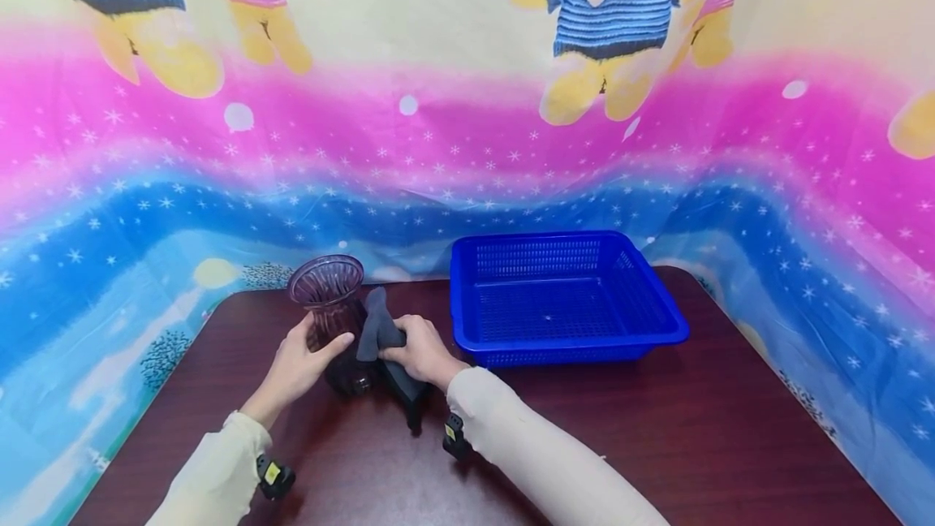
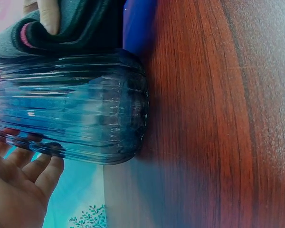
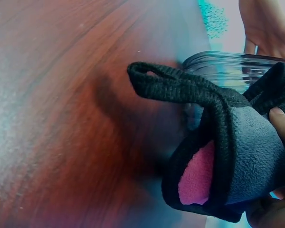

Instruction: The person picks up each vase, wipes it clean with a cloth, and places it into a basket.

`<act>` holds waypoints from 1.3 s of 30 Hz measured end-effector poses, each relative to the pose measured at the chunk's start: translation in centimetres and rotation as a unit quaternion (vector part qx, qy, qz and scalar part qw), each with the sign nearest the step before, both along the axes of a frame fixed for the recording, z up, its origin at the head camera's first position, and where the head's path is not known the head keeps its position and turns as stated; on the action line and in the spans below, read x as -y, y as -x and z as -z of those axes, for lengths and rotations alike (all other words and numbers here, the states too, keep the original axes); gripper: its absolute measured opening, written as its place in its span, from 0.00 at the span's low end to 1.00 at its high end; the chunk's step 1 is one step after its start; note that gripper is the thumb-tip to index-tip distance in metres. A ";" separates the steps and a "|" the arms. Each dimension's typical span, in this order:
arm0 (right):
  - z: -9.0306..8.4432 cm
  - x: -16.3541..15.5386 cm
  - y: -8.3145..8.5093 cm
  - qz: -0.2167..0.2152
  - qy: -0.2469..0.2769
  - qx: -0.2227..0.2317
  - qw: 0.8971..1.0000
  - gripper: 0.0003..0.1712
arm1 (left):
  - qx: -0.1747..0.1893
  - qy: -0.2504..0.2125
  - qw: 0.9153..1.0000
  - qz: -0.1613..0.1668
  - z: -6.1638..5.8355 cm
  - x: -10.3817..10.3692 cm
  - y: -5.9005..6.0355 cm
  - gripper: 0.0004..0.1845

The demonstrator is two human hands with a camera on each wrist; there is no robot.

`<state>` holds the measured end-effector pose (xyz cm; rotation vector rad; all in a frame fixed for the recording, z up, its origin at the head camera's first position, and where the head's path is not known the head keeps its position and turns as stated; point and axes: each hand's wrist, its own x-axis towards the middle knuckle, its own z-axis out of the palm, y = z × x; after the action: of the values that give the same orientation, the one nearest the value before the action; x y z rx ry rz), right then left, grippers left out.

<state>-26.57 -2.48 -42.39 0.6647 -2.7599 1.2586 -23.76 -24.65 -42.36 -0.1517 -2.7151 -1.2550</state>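
Observation:
A ribbed purple glass vase stands upright on the dark wooden table. My left hand grips its left side, fingers curled round the glass. My right hand holds a dark grey cloth with black edging and a pink lining against the vase's right side. The cloth rises along the vase and hangs down to the table. In the left wrist view a finger of the right hand presses the cloth onto the glass.
A blue plastic mesh basket with nothing in it stands just right of my hands. A colourful printed sheet with bears hangs behind and around the table. Bare table lies in front and to the right.

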 end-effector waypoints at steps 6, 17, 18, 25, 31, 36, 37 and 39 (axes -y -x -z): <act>0.7 0.0 0.0 -0.002 -0.018 0.003 1.000 0.15 | 0.005 0.004 1.000 -0.005 0.1 0.0 0.0 0.43; 1.8 -0.2 0.0 -0.014 -0.026 0.008 1.000 0.13 | 0.000 -0.008 1.000 -0.004 0.3 -0.2 0.0 0.39; 1.9 -0.2 0.0 -0.015 -0.025 0.011 1.000 0.13 | 0.000 -0.009 1.000 -0.003 0.3 -0.2 0.0 0.39; 2.4 -0.4 0.0 -0.009 -0.029 0.024 0.999 0.13 | 0.004 -0.006 1.000 -0.004 0.2 -0.1 0.1 0.40; 2.9 -0.4 0.1 -0.006 -0.042 0.031 0.999 0.15 | 0.009 -0.003 1.000 -0.005 0.2 0.0 0.1 0.42; 3.2 -0.4 0.2 -0.004 -0.056 0.037 0.998 0.16 | 0.017 -0.001 1.000 -0.006 0.1 0.0 0.1 0.43; 3.2 -0.4 0.1 -0.003 -0.058 0.038 0.998 0.16 | 0.017 -0.001 1.000 -0.005 0.1 0.0 0.1 0.43; 3.3 -0.4 0.1 -0.004 -0.063 0.040 0.997 0.16 | 0.017 -0.001 1.000 -0.005 0.1 0.0 0.1 0.43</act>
<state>-26.69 -2.10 -45.70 0.6483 -2.9238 1.1445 -23.88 -24.63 -42.50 -0.1164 -2.7391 -1.2697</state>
